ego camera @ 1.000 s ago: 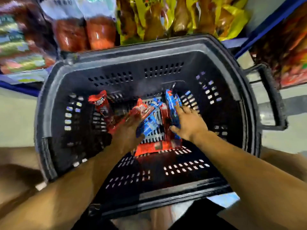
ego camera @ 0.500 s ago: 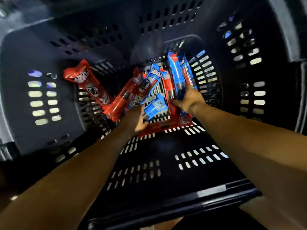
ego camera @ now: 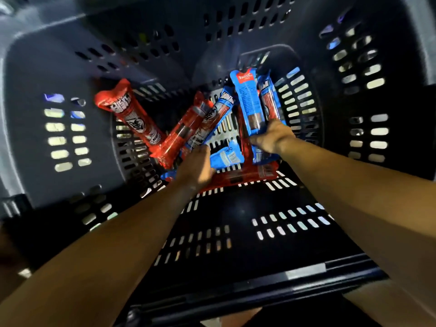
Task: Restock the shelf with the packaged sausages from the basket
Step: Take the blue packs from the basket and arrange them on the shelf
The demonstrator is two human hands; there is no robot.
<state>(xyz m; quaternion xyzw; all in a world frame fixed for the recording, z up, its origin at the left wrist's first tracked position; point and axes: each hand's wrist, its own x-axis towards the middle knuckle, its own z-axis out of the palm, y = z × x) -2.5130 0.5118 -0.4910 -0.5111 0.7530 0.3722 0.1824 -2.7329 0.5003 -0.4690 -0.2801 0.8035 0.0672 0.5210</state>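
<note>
Both hands reaching deep into dark slotted plastic basket (ego camera: 59,67). Right hand (ego camera: 271,135) fingers gripping blue-wrapped sausage packs (ego camera: 247,102); left hand (ego camera: 195,166) fingers closing on red-and-blue sausage packs (ego camera: 188,135).

Red sausage packs (ego camera: 132,119) and blue ones (ego camera: 247,100) in a dark slotted basket (ego camera: 70,67).

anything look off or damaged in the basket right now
Nothing looks damaged or spilled. The sausage packs lie jumbled at all angles on the basket floor, and one red pack leans apart against the left wall. The left hand and right hand are gathering the rest.
</note>
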